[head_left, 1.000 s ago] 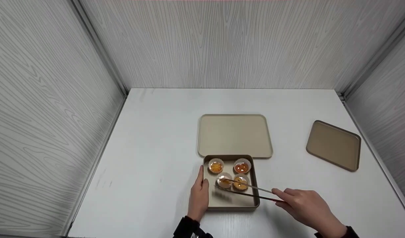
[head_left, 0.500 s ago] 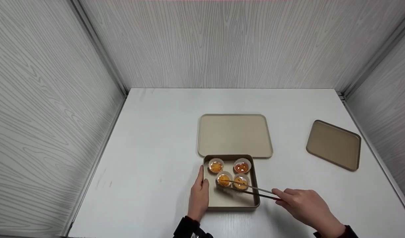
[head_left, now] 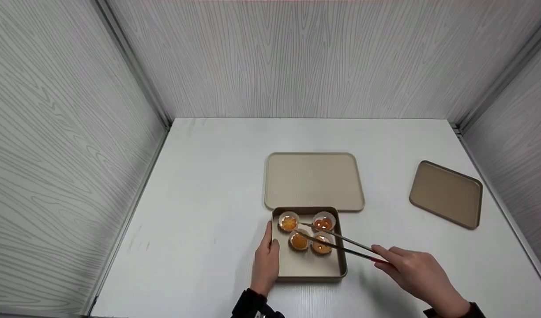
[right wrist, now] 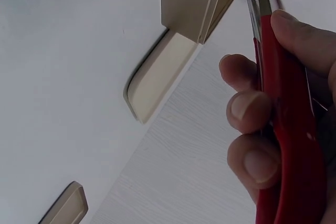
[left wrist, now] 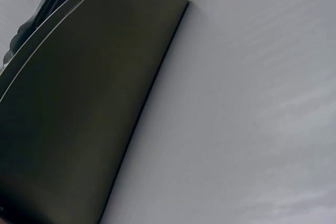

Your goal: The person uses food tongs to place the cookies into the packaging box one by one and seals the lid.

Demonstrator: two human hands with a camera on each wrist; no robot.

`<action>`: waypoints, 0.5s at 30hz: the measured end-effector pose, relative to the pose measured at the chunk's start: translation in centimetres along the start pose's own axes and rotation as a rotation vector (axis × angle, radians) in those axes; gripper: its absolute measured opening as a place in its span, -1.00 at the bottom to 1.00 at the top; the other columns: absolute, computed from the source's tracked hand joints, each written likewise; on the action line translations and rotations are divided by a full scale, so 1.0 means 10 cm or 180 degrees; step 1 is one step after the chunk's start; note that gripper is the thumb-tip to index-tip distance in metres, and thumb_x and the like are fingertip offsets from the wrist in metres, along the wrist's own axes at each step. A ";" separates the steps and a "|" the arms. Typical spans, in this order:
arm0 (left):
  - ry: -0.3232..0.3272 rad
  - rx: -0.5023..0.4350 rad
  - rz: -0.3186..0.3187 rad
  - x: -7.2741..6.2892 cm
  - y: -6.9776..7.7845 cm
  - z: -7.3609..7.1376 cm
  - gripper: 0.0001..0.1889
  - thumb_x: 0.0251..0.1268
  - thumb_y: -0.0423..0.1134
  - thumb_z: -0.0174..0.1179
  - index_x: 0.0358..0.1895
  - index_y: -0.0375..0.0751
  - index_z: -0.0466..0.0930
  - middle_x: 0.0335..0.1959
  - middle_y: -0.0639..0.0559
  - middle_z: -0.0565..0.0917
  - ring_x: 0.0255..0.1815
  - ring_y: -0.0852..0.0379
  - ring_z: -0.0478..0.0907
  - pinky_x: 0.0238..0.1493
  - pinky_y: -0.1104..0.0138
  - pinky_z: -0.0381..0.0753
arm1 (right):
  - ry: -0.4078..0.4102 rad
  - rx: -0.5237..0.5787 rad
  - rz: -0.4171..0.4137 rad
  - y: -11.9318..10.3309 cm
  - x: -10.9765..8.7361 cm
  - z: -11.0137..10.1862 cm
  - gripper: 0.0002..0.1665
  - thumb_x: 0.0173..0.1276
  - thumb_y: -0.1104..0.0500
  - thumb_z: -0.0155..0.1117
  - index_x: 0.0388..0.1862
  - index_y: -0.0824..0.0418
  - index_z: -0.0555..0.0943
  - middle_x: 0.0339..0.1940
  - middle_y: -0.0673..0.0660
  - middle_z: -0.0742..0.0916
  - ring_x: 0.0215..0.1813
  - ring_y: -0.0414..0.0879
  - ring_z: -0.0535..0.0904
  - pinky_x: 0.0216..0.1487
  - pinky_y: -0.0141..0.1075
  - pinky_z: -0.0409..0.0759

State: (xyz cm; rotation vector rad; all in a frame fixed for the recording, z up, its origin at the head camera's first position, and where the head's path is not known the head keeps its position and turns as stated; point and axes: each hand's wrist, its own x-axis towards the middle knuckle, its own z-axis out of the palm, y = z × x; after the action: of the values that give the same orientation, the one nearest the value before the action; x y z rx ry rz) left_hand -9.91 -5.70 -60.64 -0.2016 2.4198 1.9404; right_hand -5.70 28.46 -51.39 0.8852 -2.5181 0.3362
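Note:
A square, deep-sided baking pan (head_left: 306, 266) holds several small tarts in pale paper cups. My left hand (head_left: 265, 267) grips the pan's left wall, thumb at the rim and fingers along the outside. In the left wrist view that wall (left wrist: 89, 82) fills the left half. My right hand (head_left: 414, 276) holds tongs (head_left: 354, 251) by their red handles (right wrist: 294, 129). The tongs' arms stand apart above the pan, their tips between the front-left tart (head_left: 299, 241) and the back-left tart (head_left: 288, 222). Behind the arms lie the back-right tart (head_left: 323, 221) and the front-right tart (head_left: 321, 248).
A shallow beige tray (head_left: 314, 181) lies right behind the pan, its front edge meeting the pan's back. Farther right, a smaller brown tray (head_left: 447, 194) sits at an angle near the side wall. Grained panels (head_left: 297, 57) enclose the white table (head_left: 208, 185) at the back and sides.
The tongs have come off the front-left tart, their tips shifting toward the back of the pan. My right hand has moved slightly right and back. The left hand and pan stay put.

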 end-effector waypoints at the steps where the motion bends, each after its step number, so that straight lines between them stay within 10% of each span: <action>1: -0.0005 0.0001 -0.0006 0.00 0.00 0.00 -0.42 0.67 -0.21 -0.16 0.66 -0.09 0.06 0.64 0.04 0.14 0.62 0.03 0.07 0.57 0.06 0.11 | 0.0059 0.0003 -0.0016 0.02 -0.01 0.00 -0.59 0.15 0.07 0.59 0.01 0.01 0.76 -0.52 -0.25 0.64 -0.61 -0.46 0.33 -0.62 -0.51 0.29; 7: -0.0013 0.0027 0.0006 0.00 0.00 0.01 -0.42 0.67 -0.21 -0.16 0.66 -0.10 0.06 0.64 0.03 0.14 0.62 0.00 0.08 0.56 0.03 0.13 | 0.0329 0.0012 0.0092 0.12 -0.05 0.03 -0.45 0.59 -0.24 0.04 0.05 0.11 0.76 -0.55 -0.19 0.60 -0.61 -0.44 0.28 -0.64 -0.49 0.27; 15: 0.0015 0.0033 0.0004 -0.01 0.00 0.01 -0.43 0.67 -0.20 -0.16 0.65 -0.07 0.07 0.64 0.06 0.16 0.62 0.02 0.10 0.56 0.05 0.13 | 0.0441 -0.0069 0.0474 0.14 -0.07 0.05 -0.38 -0.04 0.21 0.64 0.09 0.24 0.73 -0.46 0.00 0.71 -0.60 -0.29 0.47 -0.64 -0.35 0.43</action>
State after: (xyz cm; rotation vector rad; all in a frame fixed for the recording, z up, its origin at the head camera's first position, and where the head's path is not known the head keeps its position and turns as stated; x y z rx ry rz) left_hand -9.78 -5.59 -60.62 -0.2045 2.4330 1.9297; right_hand -6.25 29.70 -52.32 0.6443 -2.4591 0.4024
